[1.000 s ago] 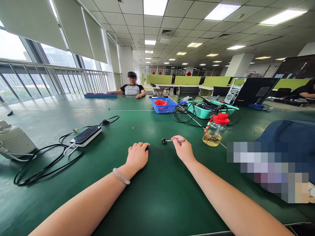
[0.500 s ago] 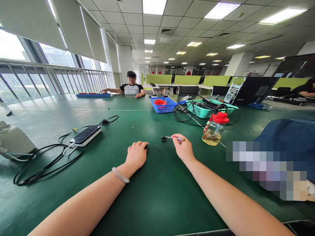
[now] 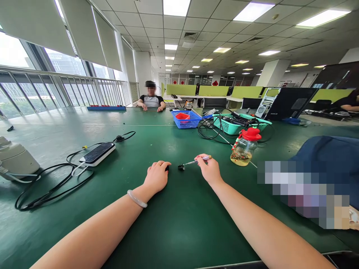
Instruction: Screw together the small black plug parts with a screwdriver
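My right hand (image 3: 211,170) is closed in a pinch on the pale pinkish handle of a slim screwdriver-like tool (image 3: 206,158). Its thin shaft slants down to the left, and the tip meets a small black part (image 3: 181,167) just above or on the green tabletop; I cannot tell whether the two are joined. To the left, my left hand (image 3: 157,175) rests on the table with its fingers curled together over a small black object (image 3: 167,168). Most of that object is hidden under the fingertips, so its kind does not show.
On the left, a phone-like device (image 3: 98,154) lies with black cables beside a beige appliance (image 3: 17,158). A red-lidded bottle of liquid (image 3: 243,151) stands right of my hands. Farther back are a blue basket (image 3: 187,124), a green basket (image 3: 228,126) and a seated person (image 3: 151,101).
The screwdriver-like tool has tilted down, and the black part at its tip has shifted left, toward my left hand. Across the table, the person has drawn an arm back from the long blue tray.
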Tool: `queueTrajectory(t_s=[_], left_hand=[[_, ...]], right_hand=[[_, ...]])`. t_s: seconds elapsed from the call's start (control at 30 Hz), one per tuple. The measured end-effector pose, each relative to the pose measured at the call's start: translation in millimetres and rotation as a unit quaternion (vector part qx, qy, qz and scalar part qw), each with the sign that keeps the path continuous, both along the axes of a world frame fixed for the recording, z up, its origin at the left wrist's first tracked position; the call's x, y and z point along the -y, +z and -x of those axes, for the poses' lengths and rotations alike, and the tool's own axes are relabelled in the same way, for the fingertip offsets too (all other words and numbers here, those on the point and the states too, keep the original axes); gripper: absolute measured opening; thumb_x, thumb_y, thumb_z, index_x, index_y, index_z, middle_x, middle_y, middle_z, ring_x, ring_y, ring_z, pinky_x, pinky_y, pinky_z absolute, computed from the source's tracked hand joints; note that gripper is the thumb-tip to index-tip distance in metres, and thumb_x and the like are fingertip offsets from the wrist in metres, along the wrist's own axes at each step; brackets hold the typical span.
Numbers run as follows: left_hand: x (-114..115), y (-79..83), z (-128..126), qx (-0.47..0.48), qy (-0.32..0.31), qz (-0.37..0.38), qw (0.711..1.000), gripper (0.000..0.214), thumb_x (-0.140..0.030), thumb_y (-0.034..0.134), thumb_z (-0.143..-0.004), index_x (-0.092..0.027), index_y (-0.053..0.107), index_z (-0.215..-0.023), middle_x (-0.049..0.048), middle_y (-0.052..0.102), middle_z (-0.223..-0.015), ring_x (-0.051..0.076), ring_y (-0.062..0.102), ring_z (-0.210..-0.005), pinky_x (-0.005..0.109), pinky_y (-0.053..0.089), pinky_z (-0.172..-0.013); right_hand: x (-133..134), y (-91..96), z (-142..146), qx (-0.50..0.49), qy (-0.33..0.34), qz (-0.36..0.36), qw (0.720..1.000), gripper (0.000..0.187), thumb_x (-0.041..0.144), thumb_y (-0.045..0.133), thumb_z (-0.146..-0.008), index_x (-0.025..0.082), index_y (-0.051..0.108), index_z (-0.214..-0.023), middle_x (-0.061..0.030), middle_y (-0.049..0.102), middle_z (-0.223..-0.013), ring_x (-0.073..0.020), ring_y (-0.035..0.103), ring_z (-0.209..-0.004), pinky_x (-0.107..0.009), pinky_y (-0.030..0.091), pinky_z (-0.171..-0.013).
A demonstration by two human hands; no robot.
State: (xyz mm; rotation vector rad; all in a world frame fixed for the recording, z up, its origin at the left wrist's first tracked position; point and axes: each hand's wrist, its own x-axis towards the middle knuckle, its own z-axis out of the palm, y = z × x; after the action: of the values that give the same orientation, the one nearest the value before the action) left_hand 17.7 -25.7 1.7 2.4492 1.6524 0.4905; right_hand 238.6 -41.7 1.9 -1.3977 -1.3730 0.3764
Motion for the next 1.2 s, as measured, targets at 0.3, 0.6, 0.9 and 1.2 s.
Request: queueTrajectory(t_s=[0.3,0.6,0.9,1.2], left_hand=[[5.6,1.1,-1.0,0.026,-0.036,-0.002,0.999,0.045,-0.04,0.053,-0.082,-0.029,0.052,-0.126,0.0067,0.055,-0.128,0.028,0.045,-0.122,0.049,0.036,-0.103],[6.2,2.3,-1.1,0.031,-0.135,0.01,0.99,0.03,-0.044,0.052,-0.086,-0.034,0.06,-0.113,0.0038,0.056,-0.121,0.027,0.046,-0.119,0.049,0.037,-0.102],[16.7,2.9,-6.2,0.009,-0.104,-0.007,0.995,0.014,-0.034,0.048,-0.09,-0.024,0.055,-0.096,0.0036,0.058,-0.107,0.022,0.051,-0.104,0.04,0.042,-0.093],[29.4,3.7,49.5,-0.014,-0.074,-0.004,0.997,0.018,-0.032,0.038,-0.093,-0.022,0.051,-0.086,0.0063,0.058,-0.104,0.022,0.05,-0.102,0.04,0.042,-0.092]], right_hand=[[3.4,-2.9,5.0,-0.011,0.119,-0.018,0.993,0.032,0.046,0.051,-0.085,0.02,0.067,-0.072,-0.0035,0.064,-0.066,-0.0189,0.06,-0.063,-0.031,0.047,-0.064],[4.2,-3.3,0.5,-0.048,0.08,-0.077,0.993,0.034,0.046,0.048,-0.088,0.02,0.065,-0.073,-0.0011,0.058,-0.06,-0.0156,0.054,-0.055,-0.028,0.044,-0.055],[6.3,-3.0,8.3,0.059,0.066,-0.094,0.992,0.03,0.041,0.045,-0.089,0.021,0.064,-0.076,-0.0039,0.069,-0.076,-0.02,0.063,-0.072,-0.03,0.047,-0.067],[10.8,0.0,10.4,0.078,0.054,-0.086,0.992,0.034,0.044,0.043,-0.09,0.022,0.063,-0.075,-0.0045,0.068,-0.076,-0.0208,0.062,-0.07,-0.03,0.046,-0.065]])
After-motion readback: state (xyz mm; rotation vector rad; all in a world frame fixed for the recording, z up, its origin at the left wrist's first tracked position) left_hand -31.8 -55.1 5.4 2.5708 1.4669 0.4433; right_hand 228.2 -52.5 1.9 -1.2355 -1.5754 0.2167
